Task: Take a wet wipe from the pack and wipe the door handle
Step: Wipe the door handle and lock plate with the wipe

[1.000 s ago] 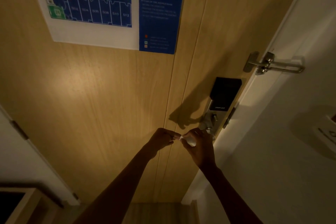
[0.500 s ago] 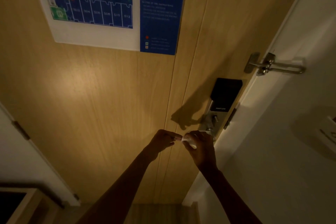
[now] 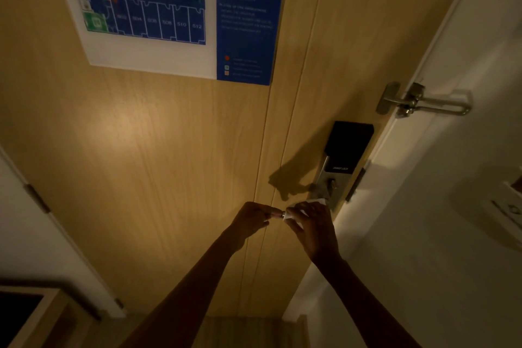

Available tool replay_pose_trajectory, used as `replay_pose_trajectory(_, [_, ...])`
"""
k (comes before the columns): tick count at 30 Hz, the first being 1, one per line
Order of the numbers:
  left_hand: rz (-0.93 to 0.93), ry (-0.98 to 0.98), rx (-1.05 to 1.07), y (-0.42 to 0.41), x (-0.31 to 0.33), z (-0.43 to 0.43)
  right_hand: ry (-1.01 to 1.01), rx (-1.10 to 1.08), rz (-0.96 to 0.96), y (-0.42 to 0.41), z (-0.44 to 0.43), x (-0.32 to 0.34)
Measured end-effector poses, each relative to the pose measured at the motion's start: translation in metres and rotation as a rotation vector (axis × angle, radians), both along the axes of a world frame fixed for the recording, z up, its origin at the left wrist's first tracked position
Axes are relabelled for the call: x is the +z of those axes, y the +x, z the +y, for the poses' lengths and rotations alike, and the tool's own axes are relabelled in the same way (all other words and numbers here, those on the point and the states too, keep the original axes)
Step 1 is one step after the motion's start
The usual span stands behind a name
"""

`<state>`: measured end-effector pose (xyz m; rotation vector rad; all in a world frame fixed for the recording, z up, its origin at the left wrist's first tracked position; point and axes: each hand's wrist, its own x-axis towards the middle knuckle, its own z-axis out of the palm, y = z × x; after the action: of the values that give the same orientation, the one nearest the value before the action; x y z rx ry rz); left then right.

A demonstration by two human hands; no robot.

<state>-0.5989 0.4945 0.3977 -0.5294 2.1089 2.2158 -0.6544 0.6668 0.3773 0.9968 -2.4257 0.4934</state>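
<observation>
Both my hands meet in front of a wooden door (image 3: 169, 178), just below its electronic lock (image 3: 348, 147). My right hand (image 3: 313, 227) grips a small white wet wipe pack (image 3: 293, 213), whose top edge shows above the fingers. My left hand (image 3: 254, 220) pinches the pack's left end with its fingertips. The metal door handle (image 3: 322, 191) pokes out right above my right hand, mostly hidden by the pack and fingers. The light is dim, so I cannot tell whether a wipe is out of the pack.
A metal swing-bar guard (image 3: 423, 102) bridges door and white frame at upper right. A blue floor plan sign (image 3: 169, 11) hangs high on the door. A white wall (image 3: 437, 234) with a switch plate (image 3: 508, 206) is on the right; a hinge (image 3: 36, 198) on the left.
The hands have stayed together at the same spot; the white pack now shows a little more above my right fingers.
</observation>
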Motion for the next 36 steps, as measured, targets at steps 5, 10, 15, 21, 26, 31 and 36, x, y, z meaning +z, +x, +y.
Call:
replay_pose_trajectory(5, [-0.047, -0.017, 0.031, -0.003, 0.001, 0.002, 0.082, 0.048, 0.053, -0.004, 0.004, 0.002])
replay_pose_trajectory(10, [-0.021, -0.021, 0.030, -0.006, -0.002, 0.001, 0.094, 0.019, 0.152, -0.012, 0.024, 0.005])
replay_pose_trajectory(15, [0.020, 0.080, 0.027, 0.000, -0.003, 0.002, 0.122, 0.039, 0.185, -0.010, 0.001, -0.009])
replay_pose_trajectory(21, [-0.028, -0.008, 0.065, -0.001, 0.002, 0.006, 0.163, 0.079, 0.274, -0.024, 0.028, -0.009])
replay_pose_trajectory(26, [-0.022, 0.033, 0.106, 0.001, 0.003, 0.013, 0.156, 0.109, 0.247, -0.019, 0.004, -0.015])
replay_pose_trajectory(31, [-0.039, -0.042, 0.128, 0.002, 0.006, 0.019, 0.180, 0.123, 0.286, -0.027, 0.026, -0.008])
replay_pose_trajectory(36, [-0.039, -0.060, 0.168, 0.002, 0.005, 0.022, 0.157, 0.105, 0.309, -0.031, 0.024, -0.015])
